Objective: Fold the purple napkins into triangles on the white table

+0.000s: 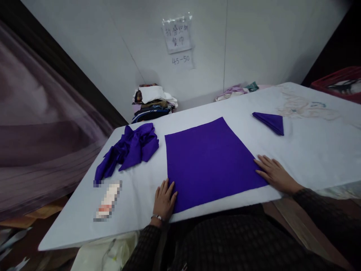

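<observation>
A square purple cloth lies spread flat on the white table in front of me. My left hand rests flat with fingers stretched out on the cloth's near left corner. My right hand lies flat, fingers apart, on the cloth's near right corner. Neither hand holds anything.
A heap of crumpled purple cloths lies to the left. A folded purple triangle sits at the right rear. A blurred small object lies near the left edge. Stacked clothes stand behind the table, and a red crate is far right.
</observation>
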`<act>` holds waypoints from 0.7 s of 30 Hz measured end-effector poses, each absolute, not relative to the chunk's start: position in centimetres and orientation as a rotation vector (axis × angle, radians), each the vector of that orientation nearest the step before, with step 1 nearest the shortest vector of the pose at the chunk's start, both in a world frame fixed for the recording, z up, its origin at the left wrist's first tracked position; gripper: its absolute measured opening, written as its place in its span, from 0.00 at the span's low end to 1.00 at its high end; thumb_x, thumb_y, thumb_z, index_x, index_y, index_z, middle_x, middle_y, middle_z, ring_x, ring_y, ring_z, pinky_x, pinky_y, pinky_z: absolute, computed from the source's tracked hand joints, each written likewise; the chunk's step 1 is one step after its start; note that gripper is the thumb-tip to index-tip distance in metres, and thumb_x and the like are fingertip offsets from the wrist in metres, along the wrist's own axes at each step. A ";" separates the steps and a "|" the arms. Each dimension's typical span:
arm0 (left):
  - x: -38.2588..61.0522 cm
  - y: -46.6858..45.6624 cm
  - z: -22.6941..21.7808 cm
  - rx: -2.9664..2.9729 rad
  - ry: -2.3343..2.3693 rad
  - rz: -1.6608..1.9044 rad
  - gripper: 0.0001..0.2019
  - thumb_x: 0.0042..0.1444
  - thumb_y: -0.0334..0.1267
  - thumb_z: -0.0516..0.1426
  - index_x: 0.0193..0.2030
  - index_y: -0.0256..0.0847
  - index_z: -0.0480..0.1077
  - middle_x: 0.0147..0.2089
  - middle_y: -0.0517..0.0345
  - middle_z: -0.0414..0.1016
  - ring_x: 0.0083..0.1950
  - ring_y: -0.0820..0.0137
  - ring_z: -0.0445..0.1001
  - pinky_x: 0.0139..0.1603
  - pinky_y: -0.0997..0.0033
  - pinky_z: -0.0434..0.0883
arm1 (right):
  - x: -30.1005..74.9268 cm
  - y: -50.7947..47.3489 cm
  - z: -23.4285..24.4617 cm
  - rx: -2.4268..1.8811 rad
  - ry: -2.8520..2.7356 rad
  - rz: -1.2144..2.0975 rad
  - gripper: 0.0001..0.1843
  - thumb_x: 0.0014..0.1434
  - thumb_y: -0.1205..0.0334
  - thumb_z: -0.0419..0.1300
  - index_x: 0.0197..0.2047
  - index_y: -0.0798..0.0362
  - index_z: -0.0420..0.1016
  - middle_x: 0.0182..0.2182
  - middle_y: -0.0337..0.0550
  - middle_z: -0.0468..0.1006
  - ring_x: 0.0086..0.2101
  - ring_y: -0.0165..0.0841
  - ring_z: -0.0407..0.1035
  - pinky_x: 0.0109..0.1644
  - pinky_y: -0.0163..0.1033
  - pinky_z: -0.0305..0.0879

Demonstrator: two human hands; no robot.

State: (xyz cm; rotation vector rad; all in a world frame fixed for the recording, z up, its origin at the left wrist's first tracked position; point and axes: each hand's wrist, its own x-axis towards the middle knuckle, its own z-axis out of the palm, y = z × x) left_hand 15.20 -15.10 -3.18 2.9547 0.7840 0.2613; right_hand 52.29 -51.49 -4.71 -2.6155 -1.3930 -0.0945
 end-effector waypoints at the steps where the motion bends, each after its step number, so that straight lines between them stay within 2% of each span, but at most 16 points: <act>1: 14.6 -15.5 -3.4 2.955 0.759 0.313 0.21 0.63 0.42 0.47 0.61 0.43 0.64 0.67 0.48 0.56 0.67 0.57 0.56 0.63 0.48 0.58 | 51.9 -52.0 -4.8 -2.612 -1.379 -0.094 0.30 0.64 0.45 0.40 0.64 0.48 0.58 0.65 0.48 0.55 0.63 0.45 0.48 0.62 0.57 0.51; 7: 11.8 -16.7 -4.4 2.871 0.572 0.601 0.17 0.60 0.33 0.48 0.54 0.44 0.70 0.61 0.50 0.66 0.62 0.60 0.64 0.60 0.51 0.65 | 51.7 -54.5 -5.1 -2.479 -1.393 -0.041 0.25 0.65 0.49 0.43 0.60 0.48 0.64 0.63 0.48 0.60 0.63 0.42 0.51 0.62 0.55 0.54; 12: 10.3 -16.7 -4.8 2.791 0.479 0.670 0.24 0.54 0.24 0.46 0.54 0.46 0.69 0.61 0.55 0.67 0.61 0.62 0.65 0.59 0.53 0.67 | 52.1 -55.6 -4.9 -2.323 -1.434 -0.049 0.22 0.65 0.55 0.44 0.58 0.48 0.68 0.60 0.47 0.64 0.61 0.41 0.54 0.62 0.53 0.56; 17: 10.5 -16.3 -4.6 2.758 0.484 0.645 0.22 0.55 0.25 0.48 0.53 0.45 0.71 0.61 0.53 0.67 0.59 0.62 0.67 0.57 0.53 0.69 | 52.3 -55.6 -4.2 -2.279 -1.485 -0.002 0.22 0.64 0.58 0.45 0.57 0.46 0.69 0.60 0.48 0.64 0.60 0.43 0.56 0.61 0.55 0.58; 21: 11.3 -15.7 -4.1 2.771 0.477 0.639 0.20 0.57 0.27 0.48 0.52 0.45 0.72 0.61 0.50 0.66 0.59 0.62 0.67 0.56 0.55 0.70 | 52.6 -55.1 -4.0 -2.246 -1.504 0.067 0.22 0.62 0.61 0.45 0.56 0.43 0.71 0.61 0.43 0.64 0.60 0.43 0.56 0.61 0.56 0.57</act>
